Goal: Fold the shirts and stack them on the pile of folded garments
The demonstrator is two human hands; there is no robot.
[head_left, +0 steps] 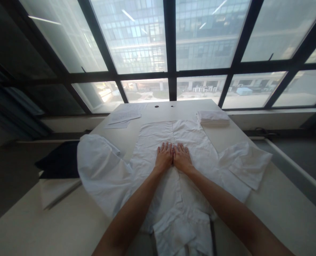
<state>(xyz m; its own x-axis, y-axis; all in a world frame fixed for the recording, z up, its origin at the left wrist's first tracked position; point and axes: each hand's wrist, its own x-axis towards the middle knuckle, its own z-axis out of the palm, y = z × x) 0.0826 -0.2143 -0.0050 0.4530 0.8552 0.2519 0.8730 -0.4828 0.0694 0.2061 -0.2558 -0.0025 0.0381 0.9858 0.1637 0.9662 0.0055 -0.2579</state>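
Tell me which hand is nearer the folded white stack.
Right. The right hand lies left of the folded white stack, nearer the person; the left hand lies farther left.

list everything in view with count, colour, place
shirt: 1, white, spread out mid-picture
table: at least 1, white, beneath shirt
folded cloth stack: 1, white, far right of table
paper sheets: at least 2, white, far left of table
dark bundle: 1, near-black, left of shirt
window panes: several, clear, beyond table
curtains: 2, bluish, both picture sides
building: at least 1, pale, outside
left hand: 1, bare, palm down on shirt
right hand: 1, bare, likewise
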